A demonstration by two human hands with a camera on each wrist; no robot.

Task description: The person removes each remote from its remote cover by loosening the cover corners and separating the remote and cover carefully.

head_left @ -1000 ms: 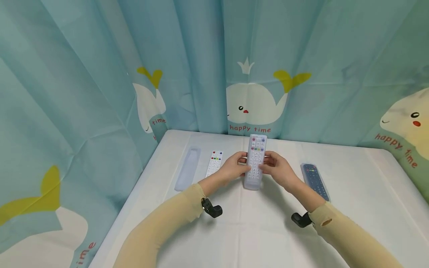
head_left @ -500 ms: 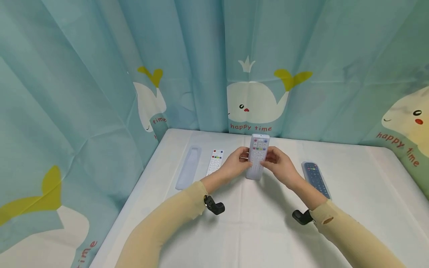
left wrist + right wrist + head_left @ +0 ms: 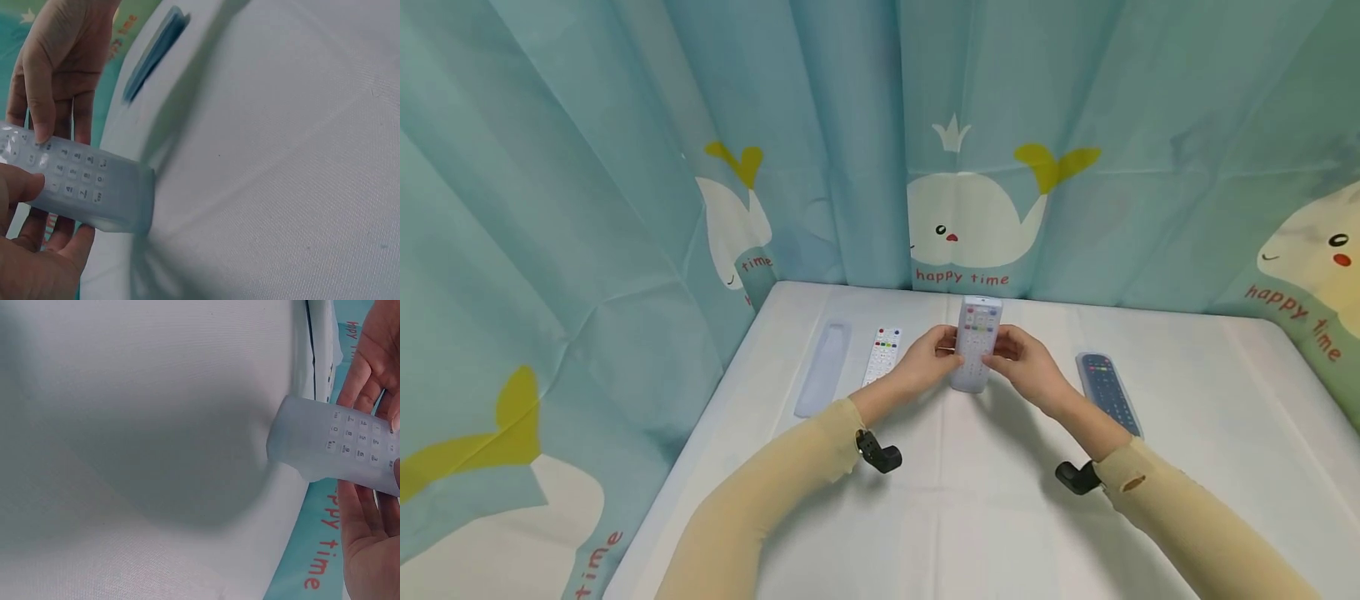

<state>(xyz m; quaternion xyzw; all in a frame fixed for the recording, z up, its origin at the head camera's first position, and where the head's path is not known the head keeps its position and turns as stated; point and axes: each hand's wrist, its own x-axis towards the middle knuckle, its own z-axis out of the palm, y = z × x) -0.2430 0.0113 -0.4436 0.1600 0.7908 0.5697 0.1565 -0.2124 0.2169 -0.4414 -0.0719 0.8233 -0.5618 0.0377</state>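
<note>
A white remote control (image 3: 978, 342) in a translucent sleeve stands tilted up over the table, its rows of buttons facing the head camera. My left hand (image 3: 931, 360) pinches its left edge, thumb on the front and fingers behind. From the opposite side my right hand (image 3: 1027, 367) pinches the right edge in the same manner. The sleeve's lower end reaches past the last row of buttons in the left wrist view, where the cased remote (image 3: 94, 187) lies between both hands. In the right wrist view, the sleeve (image 3: 312, 437) casts a shadow on the cloth.
Another white remote (image 3: 882, 354) lies left of the hands, partly covered by the left forearm. Beside it is a flat translucent sleeve (image 3: 824, 367). A dark remote (image 3: 1108, 392) in a clear sleeve lies to the right. A blue curtain (image 3: 865, 167) borders the white table (image 3: 985, 517).
The held remote's lower end has risen in the head view and the remote looks shorter, tilted more. Both hands keep their grip. The head view has shifted slightly.
</note>
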